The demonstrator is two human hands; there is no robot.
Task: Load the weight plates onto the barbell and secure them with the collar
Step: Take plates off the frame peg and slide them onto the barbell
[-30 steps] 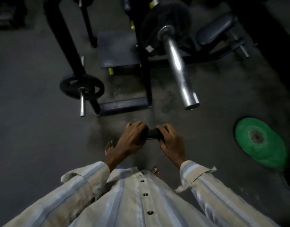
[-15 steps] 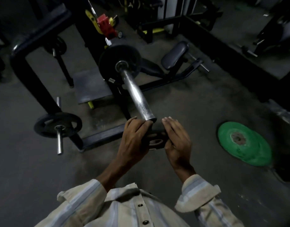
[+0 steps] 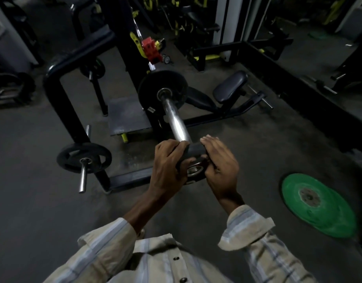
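Both hands hold a small black weight plate [image 3: 193, 152] with a metal-ringed hole, right at the near end of the chrome barbell sleeve [image 3: 176, 123]. My left hand [image 3: 168, 166] grips its left edge with curled fingers. On the right edge, my right hand [image 3: 219, 164] has its fingers over the top and its thumb below. The sleeve's tip is hidden behind the plate and my fingers. Further up the sleeve sits a large black plate [image 3: 151, 88].
A green plate [image 3: 319, 205] lies flat on the floor at the right. At the left, a black plate [image 3: 84, 158] hangs on a storage peg of the black rack frame [image 3: 59, 94]. A padded seat [image 3: 230, 86] and other machines stand behind.
My hands have lifted the small plate from waist height up to the end of the sleeve. The view has tilted up, and more of the gym shows.
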